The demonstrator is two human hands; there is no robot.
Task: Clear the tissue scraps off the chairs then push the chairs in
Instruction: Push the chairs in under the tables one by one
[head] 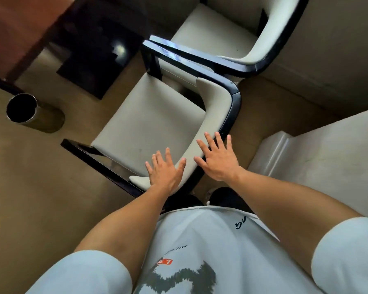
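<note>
A cream-cushioned chair [149,122] with a glossy black frame stands right in front of me, its seat bare of any scraps. My left hand [165,171] lies flat with fingers spread on the curved backrest, near its left end. My right hand [218,158] lies flat and open on the top of the backrest further right. Neither hand holds anything. A second matching chair [219,32] stands beyond, its armrest touching or nearly touching the first chair's armrest; its seat also looks bare. No tissue scraps show anywhere.
A reddish-brown table [13,28] with a dark pedestal base [98,49] is at the upper left. A shiny metal cylindrical bin [33,112] stands on the tan carpet at left. A pale wall with a base moulding [306,153] runs along the right.
</note>
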